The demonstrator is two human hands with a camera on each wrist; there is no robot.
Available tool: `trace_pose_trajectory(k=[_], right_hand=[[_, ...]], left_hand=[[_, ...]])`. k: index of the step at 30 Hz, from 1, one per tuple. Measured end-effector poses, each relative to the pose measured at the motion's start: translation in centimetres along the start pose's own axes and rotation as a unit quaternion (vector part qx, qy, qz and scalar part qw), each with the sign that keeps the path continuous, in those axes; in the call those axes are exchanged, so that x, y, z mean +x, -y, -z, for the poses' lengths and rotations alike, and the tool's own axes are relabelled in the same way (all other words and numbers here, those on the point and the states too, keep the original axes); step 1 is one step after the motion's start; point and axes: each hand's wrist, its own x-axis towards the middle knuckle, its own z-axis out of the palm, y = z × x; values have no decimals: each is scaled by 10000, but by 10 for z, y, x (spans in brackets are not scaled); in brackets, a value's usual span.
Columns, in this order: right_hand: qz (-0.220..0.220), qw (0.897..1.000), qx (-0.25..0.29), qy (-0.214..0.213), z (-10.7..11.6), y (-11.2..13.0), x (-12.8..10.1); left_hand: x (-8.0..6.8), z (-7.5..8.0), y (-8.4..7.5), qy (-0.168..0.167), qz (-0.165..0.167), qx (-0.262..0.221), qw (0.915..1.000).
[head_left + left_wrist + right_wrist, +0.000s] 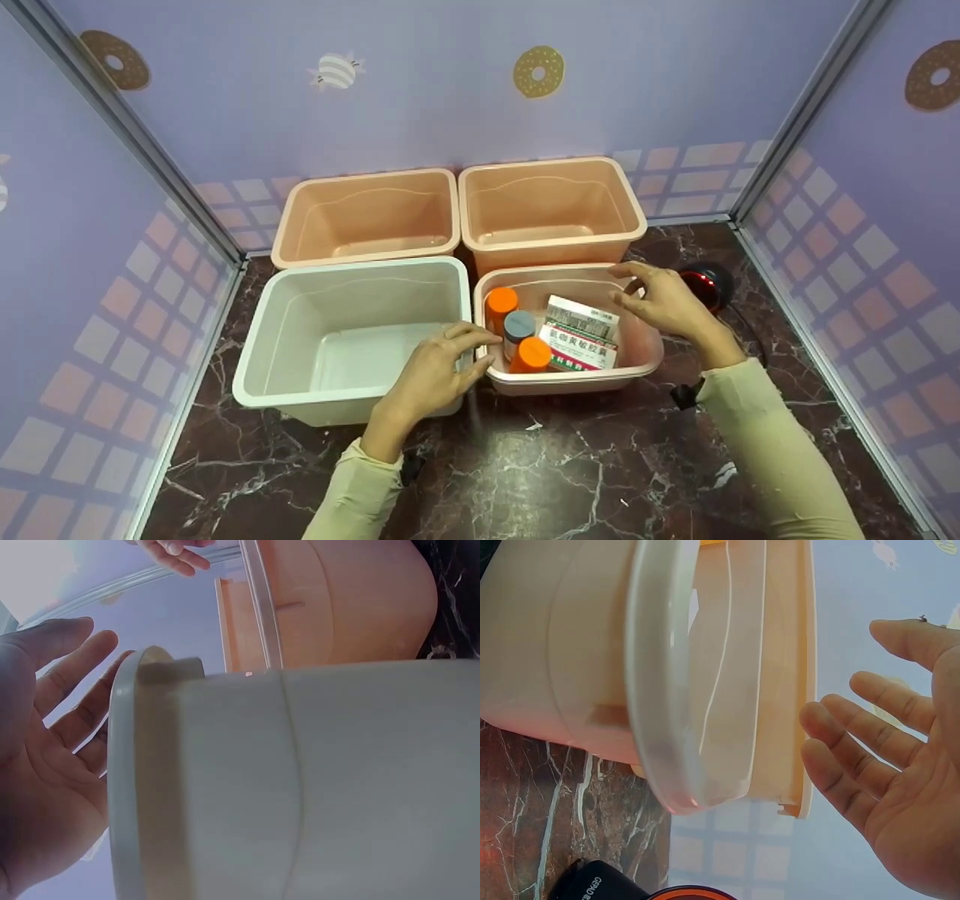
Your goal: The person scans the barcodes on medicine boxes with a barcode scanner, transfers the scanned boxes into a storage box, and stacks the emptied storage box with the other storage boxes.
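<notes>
My left hand (pixel 435 371) hovers over the facing rims of a pale grey-green bin (pixel 259 367) and a pale pink bin (pixel 570 386), fingers loosely bent and holding nothing. Above the pink bin's right rim is my right hand (pixel 664 300), also holding nothing, its fingers relaxed in the right wrist view. Inside the pink bin, two orange-capped bottles (pixel 534 352) and a grey-capped bottle (pixel 519 327) stand at the left. Beside them lean medicine boxes: a white box with green and red bands (pixel 577 347) and a white-and-grey box (pixel 583 316). The bottles' lower parts are hidden.
Two peach bins, one at the back left (pixel 367 206) and one at the back right (pixel 551 199), stand against the wall. A black device with a red glow (pixel 709 283) and a cable sits right of the pink bin. Panel walls enclose the dark marbled surface (pixel 540 480).
</notes>
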Motion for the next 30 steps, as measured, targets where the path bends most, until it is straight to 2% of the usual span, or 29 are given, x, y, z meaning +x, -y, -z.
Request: trace_pose_trajectory(k=[21, 30], right_hand=[[65, 9999, 17, 97, -6, 0, 4], [-80, 9999, 100, 102, -8, 0, 4]], left_hand=[[8, -14, -10, 254, -290, 6, 9993], [10, -20, -16, 362, -476, 43, 9982]])
